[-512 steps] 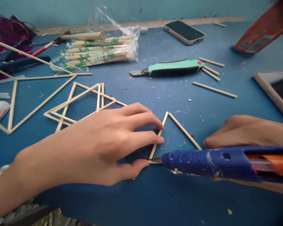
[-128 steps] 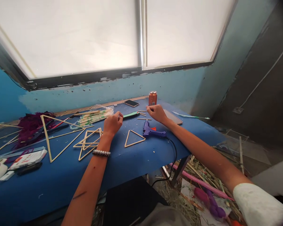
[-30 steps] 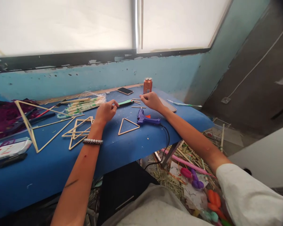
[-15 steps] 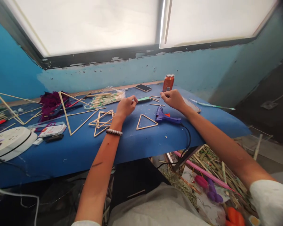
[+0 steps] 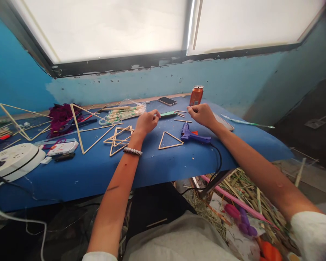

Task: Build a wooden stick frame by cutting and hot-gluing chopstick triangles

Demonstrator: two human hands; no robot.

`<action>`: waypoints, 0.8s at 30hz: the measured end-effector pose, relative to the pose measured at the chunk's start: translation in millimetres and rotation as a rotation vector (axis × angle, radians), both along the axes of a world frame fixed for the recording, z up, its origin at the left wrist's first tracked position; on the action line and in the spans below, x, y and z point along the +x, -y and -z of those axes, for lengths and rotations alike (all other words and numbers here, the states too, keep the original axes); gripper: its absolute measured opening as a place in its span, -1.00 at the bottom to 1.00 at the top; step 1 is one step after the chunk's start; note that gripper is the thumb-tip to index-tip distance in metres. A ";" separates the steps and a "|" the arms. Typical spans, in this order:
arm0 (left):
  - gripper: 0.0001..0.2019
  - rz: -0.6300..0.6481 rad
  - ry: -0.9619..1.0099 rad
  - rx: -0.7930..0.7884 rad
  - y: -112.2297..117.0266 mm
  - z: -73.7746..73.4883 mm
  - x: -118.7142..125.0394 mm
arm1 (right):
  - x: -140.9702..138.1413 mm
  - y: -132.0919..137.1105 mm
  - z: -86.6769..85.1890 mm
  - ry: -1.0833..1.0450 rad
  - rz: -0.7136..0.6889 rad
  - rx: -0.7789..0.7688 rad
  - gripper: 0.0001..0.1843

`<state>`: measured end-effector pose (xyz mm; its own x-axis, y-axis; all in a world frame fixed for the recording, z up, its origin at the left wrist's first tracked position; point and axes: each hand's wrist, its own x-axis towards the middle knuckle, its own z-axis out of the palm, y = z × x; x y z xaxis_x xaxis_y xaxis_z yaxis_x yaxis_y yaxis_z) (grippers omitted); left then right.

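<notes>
Left hand point(image 5: 147, 122) and right hand point(image 5: 203, 115) loosely curled, fingers slightly apart, any grip unclear.

Over the blue table point(image 5: 163, 170), a green utility knife point(image 5: 168, 114) lies at three o'clock from the left hand, loose sticks point(image 5: 183, 120) at nine from the right. A stick triangle point(image 5: 170, 142) sits formed, a glue gun point(image 5: 192, 137) just beside it; bagged sticks point(image 5: 125, 113) remain.

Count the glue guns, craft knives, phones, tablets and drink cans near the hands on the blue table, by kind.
Glue gun: 1
Craft knife: 1
Phone: 1
Tablet: 1
Drink can: 1
Total: 5
</notes>
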<state>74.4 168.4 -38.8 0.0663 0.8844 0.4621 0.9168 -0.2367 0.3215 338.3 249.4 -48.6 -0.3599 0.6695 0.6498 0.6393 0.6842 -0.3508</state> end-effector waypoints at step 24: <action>-0.74 -0.002 -0.015 -0.007 0.8 -0.6 0.4 | -0.6 2.8 -2.3 -0.004 0.004 -0.015 -0.37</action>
